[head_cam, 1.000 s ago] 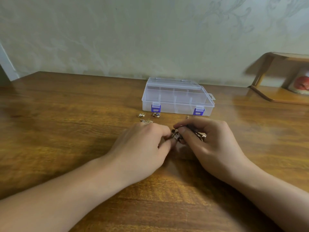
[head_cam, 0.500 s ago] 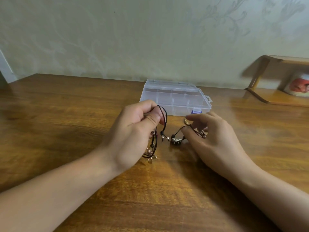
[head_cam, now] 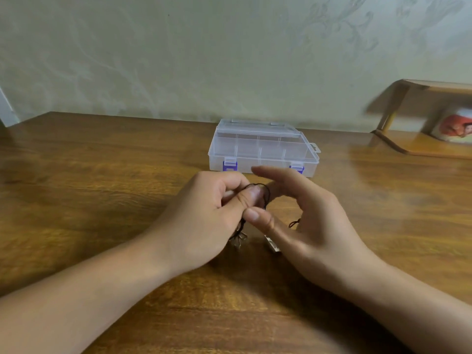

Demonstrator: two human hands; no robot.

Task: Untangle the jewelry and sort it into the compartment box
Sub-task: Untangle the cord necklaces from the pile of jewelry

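Near the middle of the desk [head_cam: 102, 200], in the head view, the left hand [head_cam: 204, 221] pinched a black cord [head_cam: 267, 194] between thumb and curled fingers, small metal charms [head_cam: 238, 240] dangling below it. Beside it, the right hand [head_cam: 306, 226] hovered with fingers spread and relaxed, thumb touching the cord; whether it held anything could not be told. Just beyond, the compartment box [head_cam: 263, 149] sat latched shut. Pulling hard on the loop would likely tighten the knot, and the dangling charms could snag or slip off.
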